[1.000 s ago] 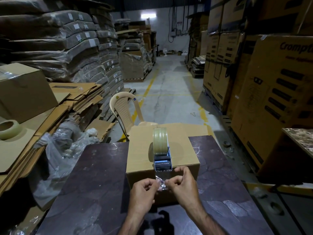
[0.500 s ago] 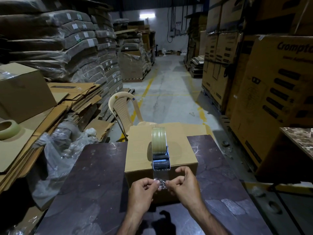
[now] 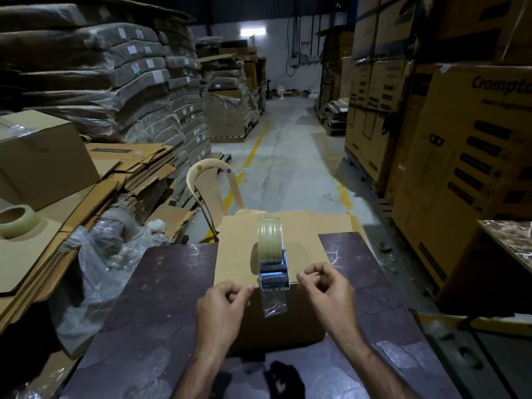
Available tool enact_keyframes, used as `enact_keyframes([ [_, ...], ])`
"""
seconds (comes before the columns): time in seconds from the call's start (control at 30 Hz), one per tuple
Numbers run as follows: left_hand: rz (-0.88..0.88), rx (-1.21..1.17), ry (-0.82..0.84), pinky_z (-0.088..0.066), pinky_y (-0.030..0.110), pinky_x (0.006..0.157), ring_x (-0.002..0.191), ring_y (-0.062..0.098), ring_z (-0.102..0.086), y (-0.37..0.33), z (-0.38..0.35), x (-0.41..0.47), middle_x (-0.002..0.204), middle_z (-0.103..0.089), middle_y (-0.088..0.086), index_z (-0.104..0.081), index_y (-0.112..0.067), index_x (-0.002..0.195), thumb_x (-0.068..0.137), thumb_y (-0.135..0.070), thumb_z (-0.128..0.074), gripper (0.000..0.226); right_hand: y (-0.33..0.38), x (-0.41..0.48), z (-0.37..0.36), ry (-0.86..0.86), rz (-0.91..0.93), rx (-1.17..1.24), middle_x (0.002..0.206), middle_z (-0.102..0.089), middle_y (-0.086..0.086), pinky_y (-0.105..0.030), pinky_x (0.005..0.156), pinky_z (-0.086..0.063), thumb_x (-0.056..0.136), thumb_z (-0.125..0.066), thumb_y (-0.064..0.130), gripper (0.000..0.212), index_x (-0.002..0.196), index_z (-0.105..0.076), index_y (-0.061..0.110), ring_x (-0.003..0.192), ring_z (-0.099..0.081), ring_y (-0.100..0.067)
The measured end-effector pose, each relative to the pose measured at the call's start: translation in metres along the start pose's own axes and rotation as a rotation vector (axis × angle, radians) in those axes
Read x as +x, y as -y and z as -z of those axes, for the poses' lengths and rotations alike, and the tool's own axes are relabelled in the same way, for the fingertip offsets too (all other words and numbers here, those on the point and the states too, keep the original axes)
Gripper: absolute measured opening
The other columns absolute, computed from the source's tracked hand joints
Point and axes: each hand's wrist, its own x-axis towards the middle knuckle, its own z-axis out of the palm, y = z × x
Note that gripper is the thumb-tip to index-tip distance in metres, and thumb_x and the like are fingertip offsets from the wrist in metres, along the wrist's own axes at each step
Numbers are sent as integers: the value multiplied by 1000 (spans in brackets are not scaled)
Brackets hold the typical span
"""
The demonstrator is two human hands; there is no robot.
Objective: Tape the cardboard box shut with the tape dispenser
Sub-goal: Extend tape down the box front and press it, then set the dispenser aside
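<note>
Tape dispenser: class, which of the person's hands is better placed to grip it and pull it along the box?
Probably right: the right hand is beside the tape dispenser; the left hand sits lower, against the cardboard box.

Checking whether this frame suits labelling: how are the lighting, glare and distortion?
Head view: dim overall, one bright lamp on the far wall; glare patches on the dark glossy tabletop; the clear tape tail glints; the brown cardboard box is evenly lit; wide-angle bowing at the edges.

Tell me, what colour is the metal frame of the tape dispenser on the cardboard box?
Blue, under the clear tape roll; the head view shows the tape dispenser best.
</note>
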Motion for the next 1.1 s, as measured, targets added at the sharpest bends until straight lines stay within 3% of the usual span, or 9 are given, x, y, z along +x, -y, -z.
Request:
enact_keyframes([
  [0.13,-69,-122,-14,-59,27,66,75,3,-66,-24,-7,28,77,-68,-13,-70,-27,85,87,-32,-68,6,13,28,-5,25,39,-89,73,-71,0,-15,63,-52,85,-67,12,9,85,-65,21,71,-67,-8],
  [0.2,-48,-142,3,-60,33,74,82,7,-65,-33,-15,40,91,-70,-10,-71,-20,102,91,-29,-63,17,12,41,-10,58,9,-161,79,-70,6,-24,69,-56,86,-66,15,9,89,-68,24,76,-66,-8],
  [0.3,-29,-59,48,-49,25,81,90,10,-57,-44,-27,54,110,-69,2,-66,-13,119,97,-30,-54,31,11,55,-19,111,-25,-244,85,-68,9,-27,74,-54,89,-63,15,13,99,-70,18,79,-62,-7],
  [0.43,2,-52,226,-54,35,82,93,17,-61,-50,-34,58,107,-65,2,-62,-17,120,101,-35,-43,32,9,66,-26,229,-132,-190,92,-67,5,-26,61,-52,92,-56,13,22,112,-66,17,74,-61,-7],
  [0.53,6,-51,295,-54,39,87,98,19,-62,-48,-36,60,111,-65,1,-58,-19,121,101,-33,-42,30,2,69,-29,323,-225,-90,103,-70,-2,-39,73,-60,92,-53,11,32,121,-61,22,88,-68,-17],
  [0.8,13,-183,296,-57,44,87,100,19,-64,-44,-34,60,113,-65,3,-58,-20,121,100,-27,-47,26,1,65,-28,306,-198,21,103,-70,-5,-48,73,-60,91,-56,13,25,114,-63,21,90,-70,-23],
  [0.87,11,-227,294,-56,46,87,100,20,-64,-44,-36,59,112,-65,3,-58,-21,121,100,-27,-47,25,4,63,-26,296,-179,64,105,-70,-3,-43,70,-60,90,-59,15,20,108,-67,20,91,-69,-23],
  [0.97,35,-322,316,-57,47,87,101,21,-65,-43,-37,56,112,-65,5,-58,-22,121,100,-25,-46,24,7,60,-22,291,-144,94,105,-70,-2,-24,59,-53,92,-59,12,17,104,-69,18,85,-68,-16],
  [1.1,11,-398,323,-56,47,88,103,20,-64,-44,-38,50,114,-65,4,-58,-22,121,101,-23,-45,24,11,54,-12,279,-95,143,101,-72,1,-28,66,-58,91,-61,9,19,104,-71,17,90,-70,-14],
])
